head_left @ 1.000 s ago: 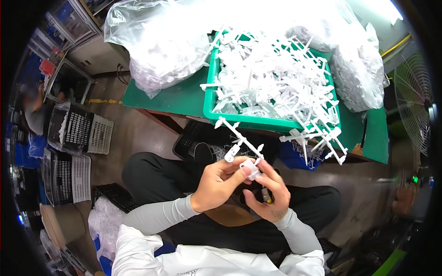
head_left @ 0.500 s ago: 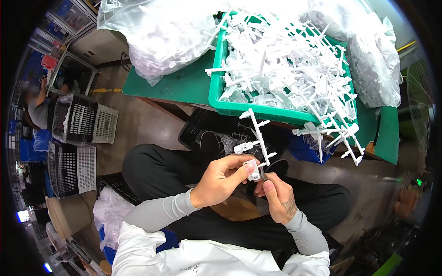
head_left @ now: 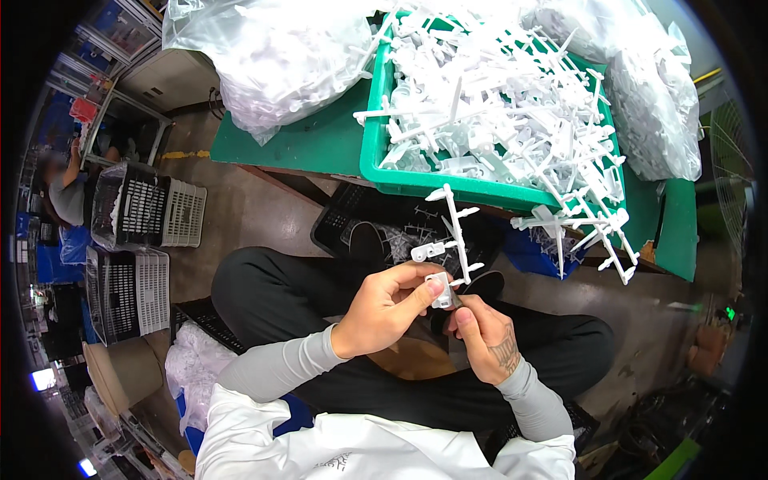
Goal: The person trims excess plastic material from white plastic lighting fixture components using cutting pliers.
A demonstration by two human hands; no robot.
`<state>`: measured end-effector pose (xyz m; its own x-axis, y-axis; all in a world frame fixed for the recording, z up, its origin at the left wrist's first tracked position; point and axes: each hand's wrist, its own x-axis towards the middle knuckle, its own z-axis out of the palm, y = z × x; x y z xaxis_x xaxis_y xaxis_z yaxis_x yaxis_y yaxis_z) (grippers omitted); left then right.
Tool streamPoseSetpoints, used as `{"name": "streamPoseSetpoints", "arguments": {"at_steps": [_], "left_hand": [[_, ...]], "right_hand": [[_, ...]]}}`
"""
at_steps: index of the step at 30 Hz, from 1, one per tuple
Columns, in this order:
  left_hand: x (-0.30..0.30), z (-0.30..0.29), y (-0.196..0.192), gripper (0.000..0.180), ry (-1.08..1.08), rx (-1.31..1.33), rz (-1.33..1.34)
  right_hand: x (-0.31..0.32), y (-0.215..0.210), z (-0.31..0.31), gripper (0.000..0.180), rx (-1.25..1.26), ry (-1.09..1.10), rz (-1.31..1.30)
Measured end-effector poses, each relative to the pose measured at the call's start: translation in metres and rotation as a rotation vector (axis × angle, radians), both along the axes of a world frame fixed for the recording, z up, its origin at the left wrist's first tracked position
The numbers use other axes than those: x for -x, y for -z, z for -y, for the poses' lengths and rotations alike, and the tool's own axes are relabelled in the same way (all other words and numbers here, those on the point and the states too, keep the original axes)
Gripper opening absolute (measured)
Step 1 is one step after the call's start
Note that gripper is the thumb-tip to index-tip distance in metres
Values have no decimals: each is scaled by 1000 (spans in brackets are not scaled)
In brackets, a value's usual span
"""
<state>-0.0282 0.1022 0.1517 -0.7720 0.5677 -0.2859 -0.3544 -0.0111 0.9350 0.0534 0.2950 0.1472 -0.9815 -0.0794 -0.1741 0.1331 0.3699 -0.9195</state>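
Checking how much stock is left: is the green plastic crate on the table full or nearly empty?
Full: the green plastic crate is heaped above its rim with white plastic moulded sprues, some hanging over its near edge.

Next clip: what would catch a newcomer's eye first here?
First, the green bin on the green table at the top, heaped with white plastic sprues and flanked by clear bags of white parts. Then, at centre, over the person's lap, the left hand and right hand pinch a small white part on a branched white sprue.
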Motion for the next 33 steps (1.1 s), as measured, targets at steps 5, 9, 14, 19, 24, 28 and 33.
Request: {"name": "streamPoseSetpoints", "arguments": {"at_steps": [5,9,14,19,24,28,33], "left_hand": [[-4,-4,4,34,-63,-37,23],[-6,-12,7,33,-111,-71,-16],[-7,-26,23,23,-386,83,-370],[-4,-20,28,23,-395,51,-215],[-11,-19,31,27,-378,72,-253],[-13,-14,22,26,-252,61,-175],[-14,-15,21,25,-195,45,-167]], "right_hand": [[0,-3,1,23,-30,-2,1],[-2,3,3,21,-52,11,-12],[-6,6,16,21,-63,-15,-29],[-8,11,8,23,20,-56,78],[-2,9,8,41,54,101,-102],[-2,8,11,54,38,95,-35],[-3,13,9,45,119,109,33]]}}
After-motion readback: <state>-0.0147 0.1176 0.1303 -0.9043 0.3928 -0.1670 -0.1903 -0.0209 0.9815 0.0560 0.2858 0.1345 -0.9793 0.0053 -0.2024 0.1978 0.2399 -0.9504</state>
